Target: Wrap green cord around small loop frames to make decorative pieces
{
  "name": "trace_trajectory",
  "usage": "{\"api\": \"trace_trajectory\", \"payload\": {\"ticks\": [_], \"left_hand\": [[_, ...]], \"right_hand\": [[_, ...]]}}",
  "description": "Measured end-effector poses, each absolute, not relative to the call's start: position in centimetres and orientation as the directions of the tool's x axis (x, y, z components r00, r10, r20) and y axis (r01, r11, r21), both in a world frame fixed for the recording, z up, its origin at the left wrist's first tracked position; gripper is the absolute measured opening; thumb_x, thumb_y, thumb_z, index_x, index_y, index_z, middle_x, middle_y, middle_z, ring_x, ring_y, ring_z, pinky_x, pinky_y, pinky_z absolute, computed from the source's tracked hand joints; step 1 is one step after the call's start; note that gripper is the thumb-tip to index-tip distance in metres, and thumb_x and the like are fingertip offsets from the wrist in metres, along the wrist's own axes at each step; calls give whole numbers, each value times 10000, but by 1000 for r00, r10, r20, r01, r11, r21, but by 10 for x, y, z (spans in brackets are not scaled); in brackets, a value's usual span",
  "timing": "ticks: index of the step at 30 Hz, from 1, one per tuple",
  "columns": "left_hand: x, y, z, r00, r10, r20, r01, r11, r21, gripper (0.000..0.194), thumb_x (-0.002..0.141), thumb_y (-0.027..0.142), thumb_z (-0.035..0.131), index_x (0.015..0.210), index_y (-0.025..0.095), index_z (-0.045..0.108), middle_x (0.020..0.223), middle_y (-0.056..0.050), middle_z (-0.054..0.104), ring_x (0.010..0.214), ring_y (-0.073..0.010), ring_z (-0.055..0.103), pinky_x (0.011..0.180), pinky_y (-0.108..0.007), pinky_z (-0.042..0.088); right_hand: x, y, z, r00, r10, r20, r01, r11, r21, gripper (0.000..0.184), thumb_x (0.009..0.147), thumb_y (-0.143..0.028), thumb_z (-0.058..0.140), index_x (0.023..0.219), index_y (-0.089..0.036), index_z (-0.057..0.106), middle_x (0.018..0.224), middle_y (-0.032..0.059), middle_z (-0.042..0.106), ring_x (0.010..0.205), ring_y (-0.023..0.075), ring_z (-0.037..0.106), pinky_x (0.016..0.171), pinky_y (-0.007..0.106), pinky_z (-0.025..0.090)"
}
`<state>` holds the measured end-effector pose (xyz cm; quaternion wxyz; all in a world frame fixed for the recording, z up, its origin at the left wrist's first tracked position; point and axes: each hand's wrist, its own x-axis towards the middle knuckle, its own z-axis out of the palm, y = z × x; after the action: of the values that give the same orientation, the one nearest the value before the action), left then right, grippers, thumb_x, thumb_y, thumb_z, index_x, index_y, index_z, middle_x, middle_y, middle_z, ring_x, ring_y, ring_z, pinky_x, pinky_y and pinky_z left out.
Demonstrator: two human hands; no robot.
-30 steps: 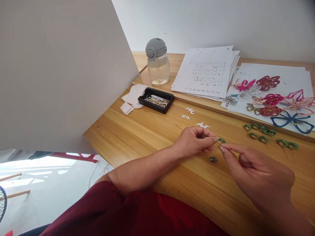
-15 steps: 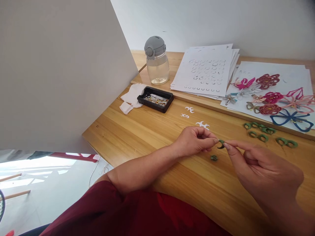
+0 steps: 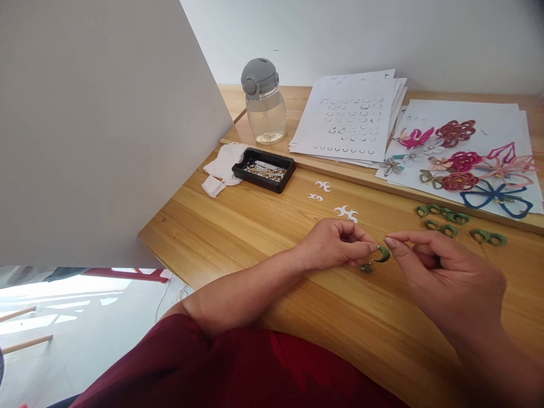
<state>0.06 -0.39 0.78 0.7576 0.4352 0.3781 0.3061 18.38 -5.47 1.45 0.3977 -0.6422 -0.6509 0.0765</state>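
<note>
My left hand (image 3: 338, 245) pinches one tip of a small dark green crescent (image 3: 384, 254), thread-wrapped by its look, between thumb and forefinger. Just right of the crescent, my right hand (image 3: 453, 277) has thumb and forefinger pressed together; whatever they hold, if anything, is too fine to make out. Below the left fingertips a small round green piece (image 3: 366, 268) lies on the wooden table. Beyond my right hand lie several green curled pieces (image 3: 442, 214), with a linked green pair (image 3: 488, 237) to their right. White paper crescents (image 3: 346, 213) rest beyond my left hand.
A black tray of beads (image 3: 285, 180) stands beside crumpled tissue (image 3: 229, 161). Behind are a grey-lidded bottle (image 3: 267, 116), a stack of papers with cut-out crescents (image 3: 355, 90) and sheets bearing colourful looped flowers (image 3: 457, 133). A grey panel (image 3: 97, 124) borders the table's left.
My right fingertips have come off the green crescent and sit slightly apart from it. The crescent has turned, showing more of its curve, while the left hand keeps its pinch. The view has shifted slightly.
</note>
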Motion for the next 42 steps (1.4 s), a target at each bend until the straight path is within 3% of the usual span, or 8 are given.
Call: {"api": "trace_trajectory", "payload": {"ticks": [9, 15, 20, 24, 30, 35, 42], "left_hand": [[-1, -4, 9, 542, 782, -310, -144, 449, 882, 361, 680, 379, 921, 799, 125, 695, 589, 18, 644, 533, -67, 570, 548, -205, 460], [1, -4, 6, 504, 819, -275, -273, 454, 848, 445, 630, 443, 946, 815, 121, 701, 631, 16, 649, 554, -59, 564, 550, -200, 444], [6, -2, 4, 380, 886, -264, -361, 405, 840, 534, 595, 530, 943, 812, 122, 675, 622, 24, 640, 546, -56, 551, 550, -202, 424], [7, 0, 3, 298, 926, -230, -379, 336, 862, 507, 606, 498, 941, 814, 125, 666, 608, 35, 621, 535, -59, 541, 558, -206, 428], [4, 1, 5, 300, 926, -231, -253, 311, 916, 302, 734, 357, 851, 805, 129, 667, 633, 30, 617, 556, -66, 523, 579, -218, 422], [2, -2, 9, 384, 895, -227, -98, 284, 954, 203, 788, 287, 800, 791, 131, 670, 620, 40, 590, 568, -64, 490, 572, -212, 370], [0, -6, 8, 532, 828, -179, -58, 247, 967, 211, 777, 298, 815, 800, 125, 698, 709, 16, 645, 631, -64, 516, 618, -208, 396]], "right_hand": [[183, -51, 14, 191, 931, 311, 671, 108, -734, 186, 873, -390, 751, 912, -226, 828, 519, -76, 453, 488, 88, 391, 483, 237, 327], [180, -49, 3, 166, 976, 143, 461, 51, -886, 196, 824, -434, 771, 841, -247, 828, 775, 17, 785, 655, 156, 672, 606, 256, 506], [173, -60, -8, 67, 978, 196, 557, 126, -821, 155, 868, -409, 753, 858, -264, 809, 768, -9, 788, 622, 148, 684, 592, 253, 510], [162, -71, -3, 1, 961, 278, 639, 213, -739, 116, 913, -345, 716, 943, -274, 803, 827, -17, 801, 644, 146, 689, 652, 272, 518], [159, -76, 12, -62, 896, 439, 741, 336, -581, 57, 947, -286, 686, 917, -264, 729, 720, -23, 697, 606, 140, 613, 651, 293, 470], [170, -70, 18, -85, 831, 550, 798, 387, -462, 47, 964, -262, 686, 936, -253, 722, 752, -5, 707, 643, 149, 612, 665, 304, 459], [177, -61, 21, 111, 894, 433, 743, 215, -634, 111, 923, -357, 730, 917, -259, 781, 752, 19, 725, 615, 168, 601, 604, 330, 435]]}}
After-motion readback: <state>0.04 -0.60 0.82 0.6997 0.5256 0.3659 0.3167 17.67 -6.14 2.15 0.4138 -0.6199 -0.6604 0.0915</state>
